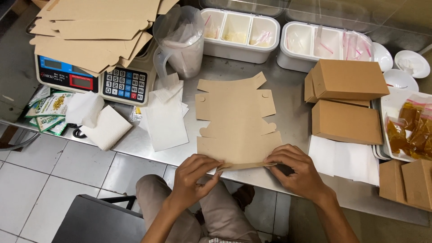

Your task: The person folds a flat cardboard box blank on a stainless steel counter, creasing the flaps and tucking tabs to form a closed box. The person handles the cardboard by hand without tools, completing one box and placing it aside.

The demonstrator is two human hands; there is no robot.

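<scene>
From the head camera, a flat brown cardboard cutout (236,119) lies on the steel bench (288,103), its near edge at the bench's front rim. The left hand (193,175) pinches the left end of the bottom flap (245,166), fingers curled narrow round the fold; the right hand (297,168) presses the right end of the same flap, fingers close together on top of it. Both hands hold the flap bent up along its crease.

The cutout looks light and thin, stiff enough to keep flat yet easy to bend at the scored lines; a judgement only, but it would likely crumple or tear at the small tabs and notches, so the long straight edges near the crease seem the safer place to grip. The dry card should not slip much on bare fingers.

Beside it lie white paper sheets (164,119) on the left, two folded brown boxes (346,101) on the right, a scale (92,81) under a pile of more cutouts (94,27), and white divided tubs (238,27) behind
</scene>
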